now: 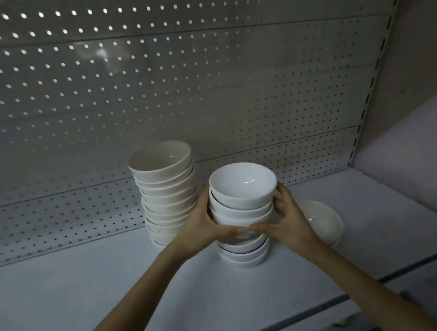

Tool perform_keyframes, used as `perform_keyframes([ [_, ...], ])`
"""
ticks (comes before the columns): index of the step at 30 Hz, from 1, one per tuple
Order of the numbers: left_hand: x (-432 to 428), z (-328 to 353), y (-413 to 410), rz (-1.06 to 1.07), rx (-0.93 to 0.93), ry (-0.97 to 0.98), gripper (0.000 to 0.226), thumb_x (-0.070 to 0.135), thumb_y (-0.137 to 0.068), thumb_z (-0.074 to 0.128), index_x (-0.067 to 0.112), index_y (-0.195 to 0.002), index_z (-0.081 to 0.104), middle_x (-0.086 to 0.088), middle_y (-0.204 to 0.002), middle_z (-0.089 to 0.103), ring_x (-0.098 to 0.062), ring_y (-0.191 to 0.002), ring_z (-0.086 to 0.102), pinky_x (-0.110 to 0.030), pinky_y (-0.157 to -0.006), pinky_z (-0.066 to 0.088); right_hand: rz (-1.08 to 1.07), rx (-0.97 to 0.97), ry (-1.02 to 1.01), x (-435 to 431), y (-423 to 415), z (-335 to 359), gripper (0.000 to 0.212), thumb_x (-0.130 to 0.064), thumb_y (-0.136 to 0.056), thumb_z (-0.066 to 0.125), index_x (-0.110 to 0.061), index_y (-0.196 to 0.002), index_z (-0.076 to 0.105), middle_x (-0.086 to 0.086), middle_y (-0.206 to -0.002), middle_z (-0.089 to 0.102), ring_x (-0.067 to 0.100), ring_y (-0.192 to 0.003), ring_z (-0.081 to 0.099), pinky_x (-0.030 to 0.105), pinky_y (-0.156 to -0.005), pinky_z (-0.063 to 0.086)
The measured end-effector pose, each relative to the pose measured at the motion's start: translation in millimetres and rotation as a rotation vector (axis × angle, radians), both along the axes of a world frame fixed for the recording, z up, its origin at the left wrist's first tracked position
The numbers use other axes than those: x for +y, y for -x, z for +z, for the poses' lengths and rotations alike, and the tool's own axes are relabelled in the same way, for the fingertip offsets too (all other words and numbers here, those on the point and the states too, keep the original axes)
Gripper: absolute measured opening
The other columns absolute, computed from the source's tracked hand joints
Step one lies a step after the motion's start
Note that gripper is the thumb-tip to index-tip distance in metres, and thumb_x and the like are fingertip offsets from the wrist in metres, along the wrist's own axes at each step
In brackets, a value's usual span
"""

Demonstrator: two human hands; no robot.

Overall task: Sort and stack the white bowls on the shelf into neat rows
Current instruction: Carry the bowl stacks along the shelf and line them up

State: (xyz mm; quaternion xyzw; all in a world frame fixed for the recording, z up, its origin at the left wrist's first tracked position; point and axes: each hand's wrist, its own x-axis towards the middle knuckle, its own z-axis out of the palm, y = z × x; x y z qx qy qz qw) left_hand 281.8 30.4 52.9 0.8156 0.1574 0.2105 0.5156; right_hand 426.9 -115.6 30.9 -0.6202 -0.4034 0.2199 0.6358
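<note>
White bowls in the nearer stack (241, 216) are standing on the shelf (92, 288) while a person is clasping them from both sides. The left hand (203, 225) is curling round the left flank and the right hand (290, 219) round the right, thumbs nearly meeting in front. Another bowl (323, 217) is resting just beside, to the right. Farther back on the left, a taller stack (168, 191) is leaning near the pegboard panel (207, 89).

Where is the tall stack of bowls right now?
In the head view, the tall stack stands left of centre on the shelf, near the pegboard back, left of the shorter stack that the left hand and right hand grip.
</note>
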Motion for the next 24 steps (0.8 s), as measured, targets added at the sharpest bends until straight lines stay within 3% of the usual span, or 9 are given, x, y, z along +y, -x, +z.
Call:
perform_keyframes([
  [5,-9.2,15.3,2.8,0.033,-0.081,0.021,0.111,0.041,-0.052,0.090,0.034,-0.144,0.029,0.019,-0.136,0.050,-0.002,-0.122,0.051,-0.030,-0.099,0.049,0.070,0.015,-0.075,-4.1,-0.2,27.1,0.111,-0.048,-0.033,0.093,-0.049,-0.126,0.033,-0.004,-0.139,0.050,0.009,-0.125,0.050,0.032,-0.100,0.046],
  [10,-25.0,31.4,15.3,0.041,-0.126,-0.022,0.102,0.038,-0.057,0.089,0.036,-0.141,0.031,0.022,-0.134,0.051,0.001,-0.120,0.051,-0.026,-0.097,0.050,0.118,-0.013,-0.098,-16.0,6.0,44.8,0.116,-0.047,-0.035,0.092,-0.054,-0.130,0.025,-0.008,-0.135,0.053,0.008,-0.122,0.053,0.023,-0.090,0.051],
  [15,-39.9,38.7,36.6,0.069,-0.168,-0.021,0.107,0.033,-0.058,0.089,0.035,-0.145,0.025,0.025,-0.135,0.048,0.004,-0.123,0.048,-0.023,-0.100,0.047,0.166,-0.118,-0.089,-24.9,21.1,54.0,0.114,-0.048,-0.047,0.089,-0.076,-0.124,0.010,-0.012,-0.138,0.050,0.007,-0.126,0.049,0.031,-0.099,0.047],
  [19,-48.5,41.3,64.7,0.103,-0.193,-0.016,0.112,0.028,-0.061,0.086,0.042,-0.146,0.014,0.026,-0.139,0.041,0.007,-0.123,0.046,-0.013,-0.092,0.047,0.227,-0.163,-0.085,-23.0,41.9,59.2,0.113,-0.048,-0.047,0.088,-0.072,-0.128,0.013,-0.017,-0.136,0.050,0.005,-0.125,0.049,0.036,-0.102,0.046],
  [24,-48.2,41.0,113.5,0.222,-0.218,0.009,0.105,0.030,-0.056,0.086,0.039,-0.141,0.026,0.023,-0.129,0.051,0.007,-0.111,0.054,-0.013,-0.081,0.050,0.314,-0.188,-0.066,-5.8,78.8,62.1,0.116,-0.051,-0.045,0.088,-0.064,-0.134,0.015,-0.018,-0.132,0.052,0.004,-0.123,0.051,0.032,-0.098,0.048],
])
